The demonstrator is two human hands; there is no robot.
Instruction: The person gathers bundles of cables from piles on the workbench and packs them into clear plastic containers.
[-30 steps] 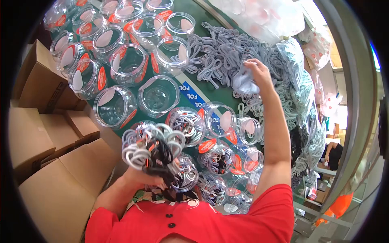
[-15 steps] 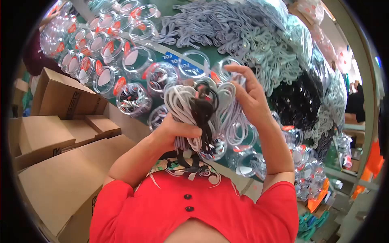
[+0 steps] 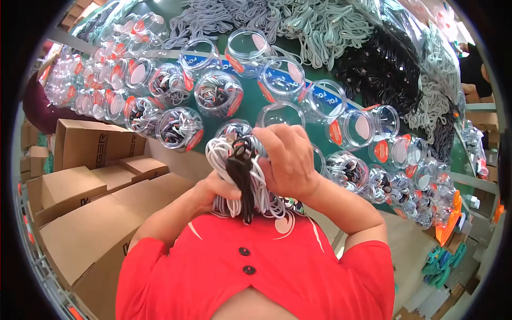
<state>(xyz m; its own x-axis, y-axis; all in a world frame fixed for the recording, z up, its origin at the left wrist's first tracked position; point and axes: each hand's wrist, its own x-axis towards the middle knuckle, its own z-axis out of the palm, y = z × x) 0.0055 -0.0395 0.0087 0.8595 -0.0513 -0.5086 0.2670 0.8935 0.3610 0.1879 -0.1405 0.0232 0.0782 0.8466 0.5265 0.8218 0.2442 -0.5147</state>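
A thick bunch of coiled cords (image 3: 220,154), white and grey with black ones in front, hangs upright before my chest. My left hand (image 3: 212,191) is closed round its left side, thumb across the front. On the right side of the same bunch, my right hand (image 3: 288,162) presses with curled fingers; its fingertips are partly hidden. Just beyond the bunch are a clear open jar (image 3: 281,116) and a cord-filled jar (image 3: 218,94) with a red label.
Cardboard boxes (image 3: 122,213) stand at the left. Many clear jars, several with cords inside, line the green table (image 3: 245,96). Behind them lie piles of grey cords (image 3: 320,32) and black cords (image 3: 381,72). Other people are partly visible at the far left and right edges.
My right hand has come from the grey cord pile to the bunch, bringing grey cords. Both hands now hold the bunch closer to my chest, and the view has shifted right.
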